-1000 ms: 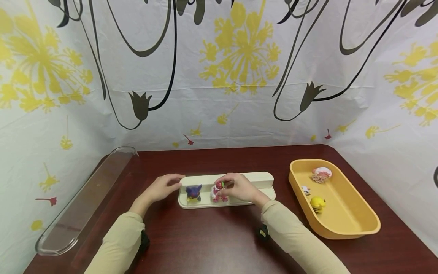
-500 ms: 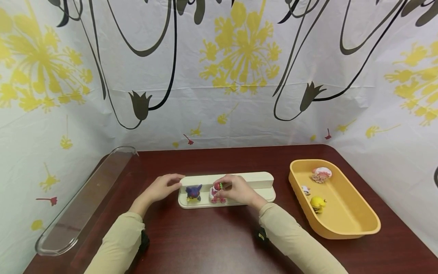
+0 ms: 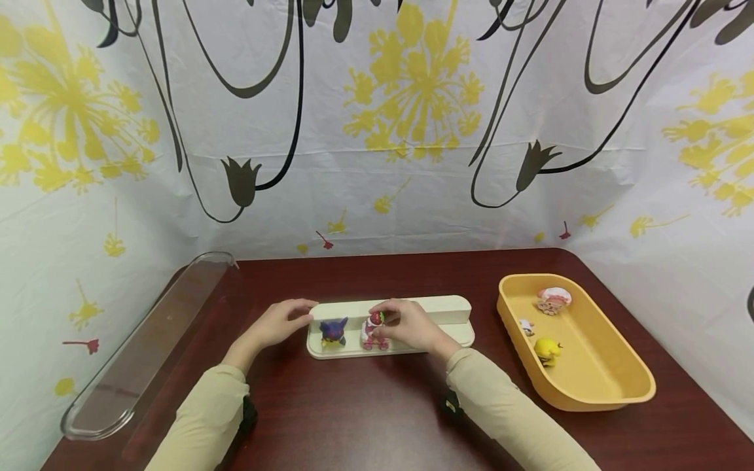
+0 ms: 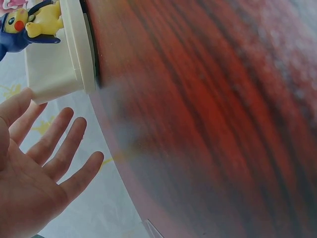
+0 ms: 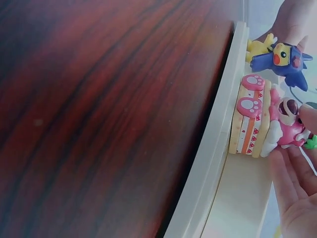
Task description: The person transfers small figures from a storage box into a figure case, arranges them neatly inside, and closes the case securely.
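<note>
A cream stepped display stand [image 3: 452, 310] lies across the middle of the table. My right hand [image 3: 414, 326] pinches a pink bear figurine [image 5: 288, 126] sitting on a strawberry cake slice, at the stand's lower front level. Left of it stands a yellow Pikachu figurine [image 3: 334, 331] in a dark blue costume; in the right wrist view the two are close side by side. My left hand [image 3: 283, 322] has its thumb and forefinger at the stand's left end, the other fingers spread and relaxed, as the left wrist view [image 4: 34, 183] of the hand shows.
A yellow tray [image 3: 612, 347] at the right holds a pink-capped figurine [image 3: 554, 300], a small white figurine [image 3: 527, 327] and a yellow figurine [image 3: 548, 351]. Along the table's left edge lies a long clear plastic cover [image 3: 153, 347]. A patterned curtain [image 3: 377, 216] hangs behind.
My right hand has shifted the bear figurine slightly left, closer to the Pikachu figurine, and holds it there over the last half second. The left hand has kept its place.
</note>
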{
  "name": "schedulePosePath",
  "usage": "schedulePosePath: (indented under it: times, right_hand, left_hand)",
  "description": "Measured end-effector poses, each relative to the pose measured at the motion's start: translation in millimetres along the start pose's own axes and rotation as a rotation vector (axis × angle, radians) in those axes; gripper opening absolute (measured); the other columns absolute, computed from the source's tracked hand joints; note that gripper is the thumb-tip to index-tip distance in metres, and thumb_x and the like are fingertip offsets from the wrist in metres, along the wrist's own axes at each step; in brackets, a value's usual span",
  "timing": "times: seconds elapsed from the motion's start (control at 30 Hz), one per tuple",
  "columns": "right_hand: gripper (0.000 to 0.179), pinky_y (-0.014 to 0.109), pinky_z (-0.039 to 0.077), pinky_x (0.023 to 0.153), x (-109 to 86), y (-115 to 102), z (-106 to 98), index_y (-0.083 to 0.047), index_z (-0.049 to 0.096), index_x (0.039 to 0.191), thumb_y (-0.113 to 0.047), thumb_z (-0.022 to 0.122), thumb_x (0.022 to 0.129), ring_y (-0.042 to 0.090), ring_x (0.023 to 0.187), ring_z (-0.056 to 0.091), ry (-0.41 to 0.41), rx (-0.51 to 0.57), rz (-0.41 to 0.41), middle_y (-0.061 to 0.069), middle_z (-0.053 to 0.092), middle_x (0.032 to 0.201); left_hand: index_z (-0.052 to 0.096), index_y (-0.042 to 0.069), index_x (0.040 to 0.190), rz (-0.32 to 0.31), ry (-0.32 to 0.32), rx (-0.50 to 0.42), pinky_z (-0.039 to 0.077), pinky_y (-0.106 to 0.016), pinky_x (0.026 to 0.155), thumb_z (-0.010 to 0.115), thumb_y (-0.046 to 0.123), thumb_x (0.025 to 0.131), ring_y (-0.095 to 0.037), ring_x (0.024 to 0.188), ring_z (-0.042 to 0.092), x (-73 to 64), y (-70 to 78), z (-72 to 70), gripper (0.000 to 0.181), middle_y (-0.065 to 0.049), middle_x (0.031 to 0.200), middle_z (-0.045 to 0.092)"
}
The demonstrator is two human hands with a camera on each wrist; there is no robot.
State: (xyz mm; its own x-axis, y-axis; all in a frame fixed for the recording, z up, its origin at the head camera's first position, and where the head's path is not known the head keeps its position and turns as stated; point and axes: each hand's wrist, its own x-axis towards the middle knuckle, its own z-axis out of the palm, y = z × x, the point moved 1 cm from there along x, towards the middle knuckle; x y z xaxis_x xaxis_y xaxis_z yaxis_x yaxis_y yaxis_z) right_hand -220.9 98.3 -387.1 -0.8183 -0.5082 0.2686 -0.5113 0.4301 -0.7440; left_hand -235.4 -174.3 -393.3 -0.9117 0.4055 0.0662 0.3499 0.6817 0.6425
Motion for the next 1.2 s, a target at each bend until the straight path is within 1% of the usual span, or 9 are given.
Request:
schedulePosePath:
  times: [0.1,0.17,0.33,0.5,0.7,0.83,0.97,1.07,1.2]
  right_hand:
    - [0.032,0.026,0.048,0.072,0.0,-0.1,-0.1,0.0,0.062,0.103,-0.004,0.071,0.072,0.013,0.08,0.06,0.001,0.019,0.0,0.005,0.062,0.095]
    - [0.032,0.031,0.048,0.073,-2.1,-11.5,-3.2,0.003,0.061,0.103,-0.001,0.07,0.073,0.019,0.081,0.061,-0.001,0.045,0.004,0.009,0.062,0.095]
    - [0.031,0.043,0.046,0.076,-8.0,-39.8,-13.8,0.012,0.058,0.102,0.006,0.067,0.073,0.032,0.084,0.059,-0.002,0.071,0.0,0.02,0.06,0.095]
    - [0.03,0.044,0.045,0.077,-9.1,-40.3,-20.3,0.012,0.058,0.101,0.006,0.067,0.073,0.034,0.086,0.058,-0.008,0.065,-0.015,0.022,0.06,0.095]
    - [0.029,0.046,0.044,0.078,-10.2,-42.4,-30.7,0.012,0.057,0.103,0.006,0.064,0.075,0.038,0.09,0.056,0.002,0.087,0.001,0.025,0.058,0.098]
    - [0.028,0.045,0.045,0.076,-7.9,-41.0,-40.3,0.008,0.059,0.104,0.002,0.064,0.077,0.035,0.09,0.056,0.034,0.077,0.004,0.022,0.059,0.098]
    - [0.029,0.034,0.046,0.076,-1.6,-29.8,-53.6,-0.005,0.062,0.106,-0.013,0.067,0.079,0.02,0.087,0.058,0.079,0.043,0.034,0.009,0.062,0.097]
    - [0.031,0.03,0.046,0.074,3.5,-26.0,-68.7,-0.011,0.062,0.106,-0.023,0.068,0.079,0.012,0.085,0.058,0.114,0.046,0.062,0.002,0.062,0.096]
    - [0.034,0.032,0.046,0.076,5.5,-35.5,-96.5,-0.01,0.062,0.108,-0.026,0.068,0.078,0.014,0.087,0.058,0.158,0.086,0.104,0.003,0.062,0.097]
  left_hand:
    - [0.056,0.01,0.118,-0.004,-0.003,-0.005,0.034,-0.049,0.09,0.056,0.022,0.088,-0.027,0.108,0.047,0.0,-0.1,-0.1,0.033,-0.008,0.112,0.057]
    - [0.056,0.01,0.119,-0.005,-0.004,-0.007,0.034,-0.049,0.09,0.056,0.022,0.088,-0.027,0.108,0.048,-0.1,-0.1,-0.2,0.033,-0.008,0.112,0.056]
    - [0.056,0.01,0.119,-0.005,-0.005,-0.006,0.034,-0.049,0.089,0.056,0.022,0.088,-0.028,0.108,0.048,-0.2,1.1,-0.3,0.033,-0.008,0.111,0.057]
    - [0.056,0.01,0.119,-0.002,-0.004,-0.007,0.034,-0.048,0.09,0.056,0.022,0.088,-0.027,0.108,0.048,-0.4,1.6,-0.8,0.033,-0.008,0.111,0.057]
    - [0.056,0.009,0.118,0.005,0.0,-0.01,0.035,-0.048,0.089,0.056,0.021,0.088,-0.027,0.107,0.048,-1.2,1.2,-0.3,0.033,-0.008,0.112,0.057]
    - [0.055,0.009,0.119,0.008,-0.003,0.0,0.035,-0.048,0.089,0.056,0.021,0.088,-0.027,0.106,0.048,-0.9,0.3,1.1,0.034,-0.009,0.111,0.057]
    - [0.055,0.009,0.119,0.002,-0.008,-0.004,0.035,-0.048,0.089,0.056,0.023,0.088,-0.027,0.107,0.048,-0.7,0.7,1.3,0.034,-0.009,0.112,0.056]
    - [0.055,0.009,0.12,-0.006,-0.009,-0.014,0.035,-0.049,0.089,0.056,0.023,0.088,-0.028,0.107,0.048,-1.1,1.9,0.9,0.035,-0.009,0.114,0.055]
    - [0.055,0.009,0.119,-0.001,-0.002,-0.017,0.035,-0.049,0.089,0.056,0.023,0.088,-0.028,0.107,0.048,-1.4,2.5,0.2,0.034,-0.01,0.114,0.055]
